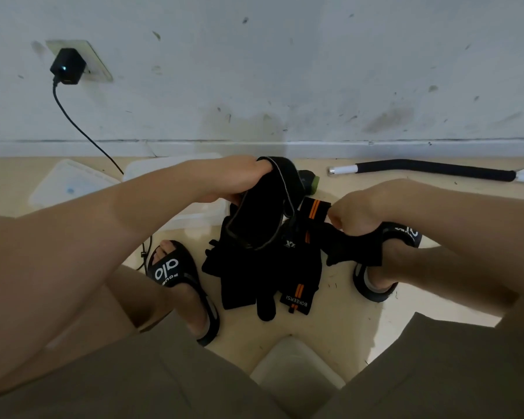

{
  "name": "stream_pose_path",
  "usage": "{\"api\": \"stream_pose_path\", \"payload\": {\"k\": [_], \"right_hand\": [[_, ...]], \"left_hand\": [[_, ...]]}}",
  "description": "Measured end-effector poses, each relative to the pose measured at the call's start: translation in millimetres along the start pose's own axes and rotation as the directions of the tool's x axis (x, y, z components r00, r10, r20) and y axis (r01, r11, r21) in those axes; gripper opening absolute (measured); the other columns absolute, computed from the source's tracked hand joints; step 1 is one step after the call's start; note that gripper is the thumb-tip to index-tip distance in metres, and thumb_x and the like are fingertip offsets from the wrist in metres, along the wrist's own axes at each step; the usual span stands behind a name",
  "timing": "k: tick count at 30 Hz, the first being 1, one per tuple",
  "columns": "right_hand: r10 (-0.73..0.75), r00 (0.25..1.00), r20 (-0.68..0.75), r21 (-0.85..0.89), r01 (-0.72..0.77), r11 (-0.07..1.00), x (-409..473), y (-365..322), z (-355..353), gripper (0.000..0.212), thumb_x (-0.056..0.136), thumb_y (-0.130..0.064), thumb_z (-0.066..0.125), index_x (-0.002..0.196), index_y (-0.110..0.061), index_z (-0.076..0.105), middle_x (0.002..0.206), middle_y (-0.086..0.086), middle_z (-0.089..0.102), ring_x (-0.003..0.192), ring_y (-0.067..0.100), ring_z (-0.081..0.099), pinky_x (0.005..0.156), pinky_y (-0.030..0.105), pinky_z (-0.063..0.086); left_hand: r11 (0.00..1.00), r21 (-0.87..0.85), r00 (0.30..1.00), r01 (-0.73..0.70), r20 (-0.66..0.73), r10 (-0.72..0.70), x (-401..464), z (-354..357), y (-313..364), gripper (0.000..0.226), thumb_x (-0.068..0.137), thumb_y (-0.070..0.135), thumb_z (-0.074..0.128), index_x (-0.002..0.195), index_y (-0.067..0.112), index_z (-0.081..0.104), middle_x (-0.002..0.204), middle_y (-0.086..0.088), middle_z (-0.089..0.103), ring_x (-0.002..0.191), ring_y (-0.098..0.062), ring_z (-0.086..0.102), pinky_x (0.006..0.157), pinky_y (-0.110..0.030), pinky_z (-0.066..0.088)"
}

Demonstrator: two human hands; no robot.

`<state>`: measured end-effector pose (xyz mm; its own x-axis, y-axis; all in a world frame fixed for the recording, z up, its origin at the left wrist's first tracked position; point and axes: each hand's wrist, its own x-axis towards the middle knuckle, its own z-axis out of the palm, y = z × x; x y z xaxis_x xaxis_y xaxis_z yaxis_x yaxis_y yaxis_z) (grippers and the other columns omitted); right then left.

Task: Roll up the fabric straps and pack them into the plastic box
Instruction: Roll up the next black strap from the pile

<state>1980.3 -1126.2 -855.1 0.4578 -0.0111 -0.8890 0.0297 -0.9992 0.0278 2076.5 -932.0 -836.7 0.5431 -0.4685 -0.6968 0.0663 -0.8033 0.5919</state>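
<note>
A heap of black fabric straps point(254, 276) lies on the floor between my feet; some carry orange stripes point(298, 293). My left hand point(239, 179) grips a wide black strap point(263, 219) and lifts it above the heap. My right hand point(353, 211) is curled round another black strap point(357, 247) that hangs down to the right of the heap. The clear plastic box point(200, 217) stands on the floor behind my left arm, mostly hidden by it. Its lid point(70, 182) lies further left.
A black charger point(68, 66) sits in a wall socket, its cable point(82, 128) running down to the floor by the box. A black-and-white bar point(430, 170) lies along the wall at right. A white stool corner point(297, 367) shows between my knees. I wear black sandals point(171, 270).
</note>
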Motion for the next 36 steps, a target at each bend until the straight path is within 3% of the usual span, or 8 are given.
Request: {"api": "stream_pose_path", "payload": {"k": [4,11,15,19,22,29,32,36], "right_hand": [[0.017,0.992,-0.126,-0.026,-0.021,0.999,-10,7,-10,0.038,0.105,-0.011,0.040,0.141,-0.002,0.051,0.141,0.018,0.056,0.128,0.032,0.056,0.098,0.032,0.046],[-0.067,0.895,-0.442,0.238,0.188,0.953,-25,9,-31,0.040,0.098,-0.023,0.057,0.133,-0.002,0.055,0.118,0.015,0.065,0.108,0.031,0.061,0.082,0.036,0.048],[-0.070,0.865,-0.497,0.392,0.295,0.871,-28,11,-34,0.050,0.094,-0.032,0.066,0.137,-0.010,0.051,0.102,0.005,0.066,0.091,0.021,0.063,0.071,0.026,0.049],[-0.034,0.853,-0.521,0.548,0.364,0.753,-30,17,-32,0.059,0.090,-0.038,0.074,0.138,-0.018,0.046,0.107,0.002,0.066,0.099,0.022,0.066,0.091,0.035,0.054],[-0.005,0.839,-0.544,0.435,0.287,0.853,-29,23,-28,0.049,0.087,-0.038,0.074,0.127,-0.016,0.056,0.108,0.006,0.067,0.100,0.026,0.063,0.087,0.037,0.052],[0.138,0.962,-0.234,0.097,-0.118,0.988,-19,36,3,0.022,0.087,-0.032,0.071,0.088,-0.012,0.059,0.085,0.003,0.060,0.074,0.018,0.059,0.069,0.032,0.051],[0.143,0.984,-0.110,-0.018,-0.146,0.989,0,27,30,0.024,0.088,-0.032,0.070,0.101,-0.012,0.065,0.089,0.003,0.060,0.083,0.020,0.061,0.073,0.030,0.052],[0.058,0.998,-0.032,-0.044,-0.059,0.997,29,11,71,0.033,0.096,-0.025,0.063,0.126,-0.012,0.061,0.110,0.004,0.065,0.095,0.021,0.059,0.080,0.029,0.051]], "left_hand": [[0.996,-0.053,0.997,-0.069,-0.050,0.067,3,8,-1,0.043,0.107,0.047,0.042,0.111,0.014,0.069,0.097,-0.006,0.075,0.092,-0.018,0.075,0.078,-0.025,0.061],[0.980,-0.144,0.989,-0.135,-0.082,0.124,-1,19,8,0.032,0.108,0.042,0.043,0.101,0.021,0.067,0.077,0.011,0.075,0.070,-0.005,0.073,0.065,-0.017,0.058],[0.978,-0.119,0.984,-0.170,-0.079,0.161,-6,26,16,0.035,0.106,0.051,0.042,0.109,0.028,0.068,0.105,0.003,0.076,0.086,-0.010,0.076,0.081,-0.024,0.060],[0.974,-0.066,0.974,-0.215,-0.083,0.209,-9,30,17,0.039,0.106,0.054,0.041,0.124,0.031,0.065,0.113,0.007,0.074,0.101,-0.011,0.073,0.100,-0.038,0.056],[0.970,-0.066,0.972,-0.236,-0.001,0.236,-9,33,13,0.034,0.107,0.042,0.046,0.139,0.037,0.056,0.117,0.012,0.070,0.112,-0.010,0.066,0.104,-0.037,0.052],[0.936,0.350,0.993,0.043,0.089,-0.078,11,30,-37,0.054,0.100,0.021,0.056,0.151,0.028,0.040,0.141,-0.005,0.053,0.124,-0.021,0.049,0.105,-0.030,0.038],[0.859,0.478,0.977,0.185,0.005,-0.213,21,32,-71,0.050,0.101,0.020,0.057,0.148,0.010,0.045,0.142,-0.012,0.052,0.129,-0.027,0.050,0.098,-0.030,0.038],[0.900,0.328,0.957,0.287,-0.126,-0.260,39,46,-114,0.021,0.100,0.019,0.057,0.120,0.013,0.055,0.110,-0.006,0.059,0.120,-0.028,0.052,0.091,-0.028,0.037]]}}
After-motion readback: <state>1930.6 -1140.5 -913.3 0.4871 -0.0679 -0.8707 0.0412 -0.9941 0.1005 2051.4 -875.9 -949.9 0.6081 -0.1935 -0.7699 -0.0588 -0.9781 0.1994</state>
